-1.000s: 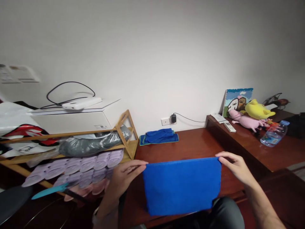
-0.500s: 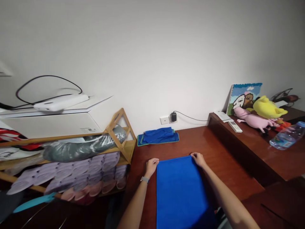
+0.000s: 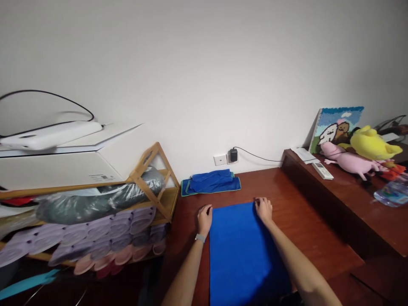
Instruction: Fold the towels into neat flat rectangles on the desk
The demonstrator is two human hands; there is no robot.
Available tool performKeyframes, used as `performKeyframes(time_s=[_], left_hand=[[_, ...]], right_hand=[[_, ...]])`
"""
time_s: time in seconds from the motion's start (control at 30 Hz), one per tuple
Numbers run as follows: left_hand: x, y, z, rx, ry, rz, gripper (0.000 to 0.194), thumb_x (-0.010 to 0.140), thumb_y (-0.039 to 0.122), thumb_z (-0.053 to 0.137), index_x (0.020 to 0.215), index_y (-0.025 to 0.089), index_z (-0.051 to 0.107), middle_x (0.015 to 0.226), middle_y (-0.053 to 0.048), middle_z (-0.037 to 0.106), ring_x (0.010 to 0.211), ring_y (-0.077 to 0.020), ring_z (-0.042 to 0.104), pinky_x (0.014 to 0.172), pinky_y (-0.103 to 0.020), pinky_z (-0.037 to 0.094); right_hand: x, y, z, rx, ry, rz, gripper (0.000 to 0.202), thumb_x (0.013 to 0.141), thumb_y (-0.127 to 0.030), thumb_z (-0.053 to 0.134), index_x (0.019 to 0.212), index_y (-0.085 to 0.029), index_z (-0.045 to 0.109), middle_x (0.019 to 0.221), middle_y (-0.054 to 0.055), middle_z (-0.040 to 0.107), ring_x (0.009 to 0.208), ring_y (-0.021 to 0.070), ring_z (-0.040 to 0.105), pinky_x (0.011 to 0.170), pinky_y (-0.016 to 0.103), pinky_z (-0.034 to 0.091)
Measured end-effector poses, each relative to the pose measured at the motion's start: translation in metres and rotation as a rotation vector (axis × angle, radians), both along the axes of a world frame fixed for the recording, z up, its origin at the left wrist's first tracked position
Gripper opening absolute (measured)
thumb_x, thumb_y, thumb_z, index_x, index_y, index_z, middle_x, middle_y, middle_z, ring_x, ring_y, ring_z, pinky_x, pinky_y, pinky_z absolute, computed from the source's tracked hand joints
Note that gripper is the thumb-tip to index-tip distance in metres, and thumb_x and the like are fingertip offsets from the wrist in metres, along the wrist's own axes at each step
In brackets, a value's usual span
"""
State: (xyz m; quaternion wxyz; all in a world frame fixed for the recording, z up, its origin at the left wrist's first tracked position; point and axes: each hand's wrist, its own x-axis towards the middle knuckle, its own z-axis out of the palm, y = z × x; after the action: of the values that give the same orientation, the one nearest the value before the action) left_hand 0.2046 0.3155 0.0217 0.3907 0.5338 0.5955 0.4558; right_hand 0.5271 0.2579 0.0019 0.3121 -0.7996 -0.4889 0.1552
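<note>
A plain blue cloth (image 3: 237,250) lies spread flat on the reddish-brown wooden table, running off the bottom of the view. At its far left corner is my left hand (image 3: 204,219), fingers curled together against the edge, a watch on the wrist. My right hand (image 3: 264,209) is closed at the far right corner, thumb and fingertips on the cloth's edge. The forearms reach along both sides of the cloth, and the right one shades part of it. Beyond it, against the wall, lie folded blue cloths (image 3: 212,182) with green edging.
On the left stands a wooden rack (image 3: 157,182) with slippers and a white box (image 3: 63,168). A black plug adapter (image 3: 233,154) sits in the wall socket. On the raised right surface are a remote (image 3: 322,171), a pink plush toy (image 3: 346,160), a picture and a plastic bottle (image 3: 392,193).
Both hands have shifted slightly farther along the table, with the cloth's far edge a little higher in view. The fingers are more curled, and the camera has turned slightly left.
</note>
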Motion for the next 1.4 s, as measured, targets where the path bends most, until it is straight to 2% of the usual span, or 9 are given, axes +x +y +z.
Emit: performKeyframes(time_s=[0.1, 0.2, 0.3, 0.57, 0.67, 0.77, 0.97, 1.23, 1.4], left_hand=[[0.037, -0.013, -0.003, -0.019, -0.178, 0.003, 0.027, 0.094, 0.043, 0.069, 0.111, 0.025, 0.08, 0.146, -0.015, 0.076, 0.152, -0.035, 0.059, 0.129, -0.052, 0.048], [0.085, -0.022, -0.012, -0.124, -0.422, -0.038, 0.031, 0.097, 0.039, 0.065, 0.117, 0.022, 0.08, 0.142, -0.016, 0.079, 0.143, -0.0315, 0.068, 0.123, -0.048, 0.054], [0.105, -0.021, -0.019, -0.265, -0.654, 0.002, 0.033, 0.1, 0.033, 0.055, 0.117, 0.018, 0.078, 0.14, -0.021, 0.078, 0.136, -0.0295, 0.073, 0.117, -0.045, 0.06], [0.004, -0.003, -0.006, -0.365, -1.008, 0.269, 0.039, 0.102, 0.022, 0.047, 0.132, 0.018, 0.072, 0.153, -0.019, 0.071, 0.149, -0.0239, 0.064, 0.121, -0.04, 0.058], [-0.003, -0.005, -0.001, -0.338, -1.063, 0.312, 0.04, 0.102, 0.022, 0.048, 0.134, 0.019, 0.073, 0.154, -0.017, 0.071, 0.154, -0.024, 0.059, 0.126, -0.041, 0.053], [0.022, -0.016, 0.0, -0.308, -1.104, 0.284, 0.039, 0.102, 0.022, 0.051, 0.132, 0.022, 0.076, 0.153, -0.015, 0.073, 0.156, -0.0243, 0.057, 0.131, -0.043, 0.048], [0.076, -0.061, -0.021, -0.354, -1.114, 0.069, 0.027, 0.096, 0.021, 0.063, 0.113, 0.014, 0.082, 0.141, -0.023, 0.078, 0.151, -0.0333, 0.061, 0.135, -0.052, 0.041], [0.028, -0.105, -0.051, -0.298, -0.95, 0.01, 0.02, 0.095, 0.022, 0.068, 0.109, 0.022, 0.083, 0.135, -0.014, 0.082, 0.154, -0.0306, 0.059, 0.138, -0.051, 0.036], [0.037, -0.102, -0.032, -0.265, -1.04, -0.026, 0.027, 0.098, 0.026, 0.062, 0.115, 0.022, 0.083, 0.144, -0.014, 0.078, 0.157, -0.0298, 0.055, 0.138, -0.051, 0.036]], right_hand=[[-0.043, 0.004, -0.008, 0.204, 0.199, 0.13, 0.045, 0.108, -0.036, 0.044, 0.139, -0.021, 0.071, 0.151, 0.02, 0.067, 0.145, 0.0347, 0.059, 0.126, 0.053, 0.044], [-0.092, 0.015, -0.023, 0.245, 0.673, 0.27, 0.05, 0.107, -0.046, 0.045, 0.146, -0.024, 0.067, 0.151, 0.015, 0.071, 0.146, 0.0307, 0.061, 0.123, 0.05, 0.05], [-0.106, 0.022, -0.038, 0.278, 1.132, 0.151, 0.05, 0.101, -0.054, 0.054, 0.138, -0.024, 0.071, 0.145, 0.015, 0.074, 0.145, 0.0318, 0.064, 0.121, 0.051, 0.053], [0.008, 0.007, -0.03, 0.446, 1.678, -0.262, 0.022, 0.098, -0.037, 0.063, 0.108, -0.023, 0.078, 0.114, 0.011, 0.085, 0.124, 0.0238, 0.077, 0.113, 0.041, 0.062], [0.017, 0.006, -0.016, 0.469, 1.741, -0.303, 0.025, 0.101, -0.034, 0.058, 0.111, -0.021, 0.077, 0.112, 0.011, 0.085, 0.126, 0.0228, 0.077, 0.112, 0.039, 0.063], [0.002, 0.002, -0.01, 0.499, 1.767, -0.232, 0.027, 0.103, -0.034, 0.058, 0.115, -0.02, 0.078, 0.119, 0.012, 0.085, 0.131, 0.023, 0.075, 0.116, 0.04, 0.061], [-0.015, -0.039, -0.029, 0.45, 1.69, -0.212, 0.023, 0.098, -0.029, 0.069, 0.117, -0.022, 0.079, 0.128, 0.011, 0.084, 0.136, 0.0276, 0.073, 0.12, 0.047, 0.059], [-0.006, -0.1, -0.046, 0.367, 1.829, -0.222, 0.03, 0.095, -0.025, 0.07, 0.124, -0.02, 0.077, 0.134, 0.014, 0.081, 0.14, 0.0289, 0.071, 0.115, 0.048, 0.063], [-0.038, -0.082, -0.032, 0.391, 1.886, -0.186, 0.025, 0.098, -0.027, 0.068, 0.12, -0.021, 0.078, 0.131, 0.012, 0.082, 0.134, 0.0262, 0.074, 0.11, 0.044, 0.066]])
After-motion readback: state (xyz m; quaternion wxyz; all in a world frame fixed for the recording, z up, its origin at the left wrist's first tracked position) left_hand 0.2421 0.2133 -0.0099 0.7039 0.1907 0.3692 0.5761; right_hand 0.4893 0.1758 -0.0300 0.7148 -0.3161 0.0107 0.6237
